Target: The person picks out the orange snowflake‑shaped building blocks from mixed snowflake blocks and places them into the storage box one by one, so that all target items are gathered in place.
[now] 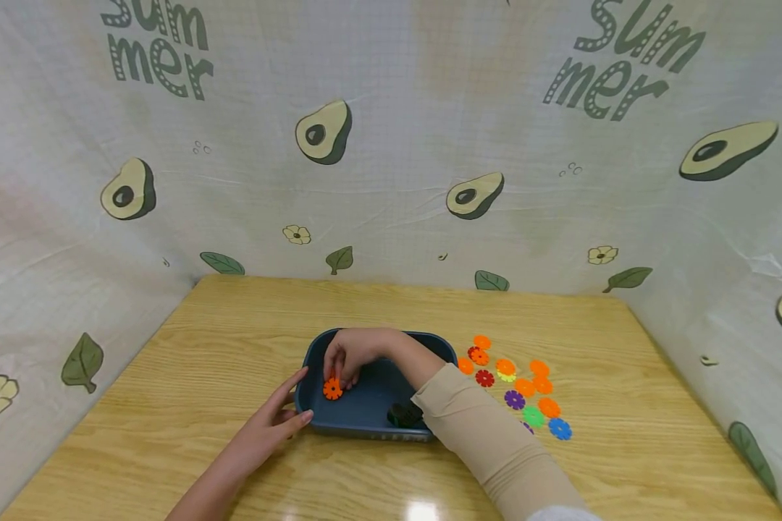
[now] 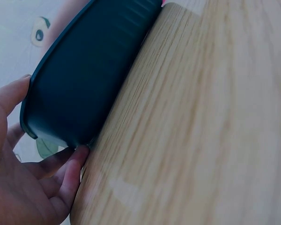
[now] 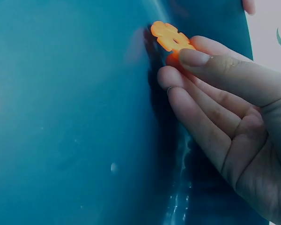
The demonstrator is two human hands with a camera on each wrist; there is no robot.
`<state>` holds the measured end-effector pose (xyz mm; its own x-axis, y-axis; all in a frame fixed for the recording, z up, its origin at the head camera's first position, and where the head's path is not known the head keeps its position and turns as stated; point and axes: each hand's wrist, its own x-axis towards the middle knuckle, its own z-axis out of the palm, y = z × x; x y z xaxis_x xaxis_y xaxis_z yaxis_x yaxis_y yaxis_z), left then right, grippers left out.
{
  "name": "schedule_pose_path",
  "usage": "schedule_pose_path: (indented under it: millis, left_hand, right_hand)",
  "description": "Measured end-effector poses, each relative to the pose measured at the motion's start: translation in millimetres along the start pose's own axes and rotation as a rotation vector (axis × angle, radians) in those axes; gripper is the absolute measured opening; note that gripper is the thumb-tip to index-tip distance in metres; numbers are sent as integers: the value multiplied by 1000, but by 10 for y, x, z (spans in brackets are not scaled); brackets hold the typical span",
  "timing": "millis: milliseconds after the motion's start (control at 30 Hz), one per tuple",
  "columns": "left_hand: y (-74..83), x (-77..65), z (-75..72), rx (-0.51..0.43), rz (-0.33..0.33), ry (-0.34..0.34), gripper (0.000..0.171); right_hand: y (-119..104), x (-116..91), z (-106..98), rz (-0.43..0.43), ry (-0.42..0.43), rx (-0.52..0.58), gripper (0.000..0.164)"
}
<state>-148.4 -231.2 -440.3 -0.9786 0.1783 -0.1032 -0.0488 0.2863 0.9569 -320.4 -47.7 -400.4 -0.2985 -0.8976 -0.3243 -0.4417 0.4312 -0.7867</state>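
My right hand (image 1: 354,352) reaches inside a dark blue plastic basin (image 1: 365,433) and pinches an orange notched plastic disc (image 1: 332,388) between thumb and fingers. In the right wrist view the orange disc (image 3: 172,37) tilts out past the thumb tip, close to the basin's wall. My left hand (image 1: 268,430) holds the basin's left end, index finger and thumb spread along it. Seen from the left wrist, one fingertip of the left hand (image 2: 33,178) meets the rim of the basin (image 2: 79,79) while other fingers curl low against its outside, by the tabletop.
Several notched discs lie scattered on the wooden table (image 1: 599,362) right of the basin, among them a blue disc (image 1: 560,428), a green disc (image 1: 533,416) and a purple disc (image 1: 514,399). A small dark object (image 1: 404,414) shows under the right forearm. Patterned cloth (image 1: 391,145) surrounds the table.
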Motion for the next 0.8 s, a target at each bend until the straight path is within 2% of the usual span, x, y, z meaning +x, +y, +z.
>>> schedule_pose_path:
  millis: [800]
  left_hand:
    - [30, -29, 4, -21, 9, -3, 70]
  right_hand:
    - [62, 85, 33, -28, -19, -119, 22]
